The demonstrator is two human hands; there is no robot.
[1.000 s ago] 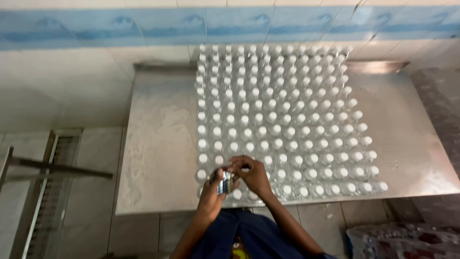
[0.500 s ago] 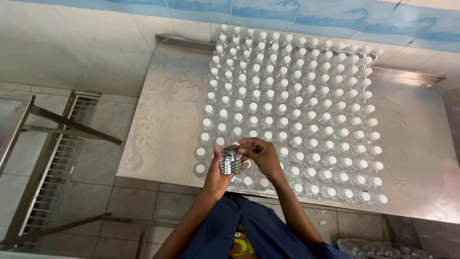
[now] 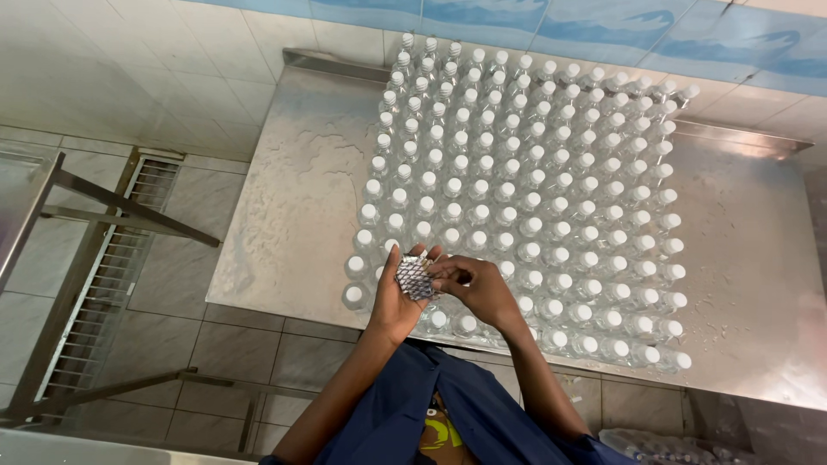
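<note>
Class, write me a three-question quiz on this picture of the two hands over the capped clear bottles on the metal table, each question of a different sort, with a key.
1. True or false: the left hand holds a small silvery patterned stack.
2. The clear plastic bottles with white caps stand on: A) the grey tiled floor; B) the wet steel table; C) a wooden shelf.
3. Fill in: the right hand touches the stack with its ____.

Key: 1 true; 2 B; 3 fingertips.
</note>
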